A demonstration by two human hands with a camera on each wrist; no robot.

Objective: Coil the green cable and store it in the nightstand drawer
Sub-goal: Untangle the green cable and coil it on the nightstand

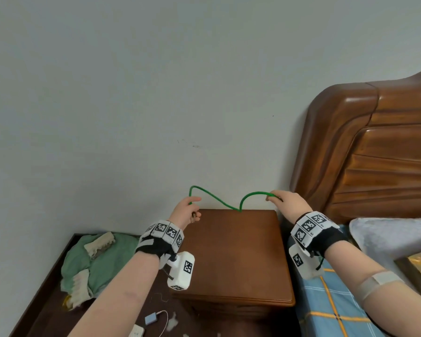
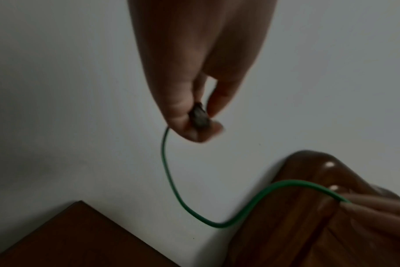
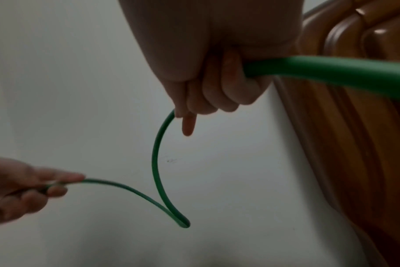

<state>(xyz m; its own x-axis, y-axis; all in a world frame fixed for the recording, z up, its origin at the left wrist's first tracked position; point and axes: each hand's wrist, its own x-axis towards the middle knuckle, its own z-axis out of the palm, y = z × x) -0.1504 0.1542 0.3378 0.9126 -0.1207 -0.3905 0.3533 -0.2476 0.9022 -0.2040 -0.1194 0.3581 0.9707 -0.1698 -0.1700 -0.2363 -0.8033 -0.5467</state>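
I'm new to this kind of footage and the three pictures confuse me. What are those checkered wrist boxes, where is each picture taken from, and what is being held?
No machine here: a person works bare-handed. The checkered bands carry wrist cameras. The wide picture comes from a head-worn camera; the two dark close-ups look along each hand. The left hand pinches the dark plug end of a thin green cable; the right hand has its grip curled round the cable further along. The cable sags between them above the brown wooden nightstand, not yet coiled. A carved wooden headboard stands to the right.
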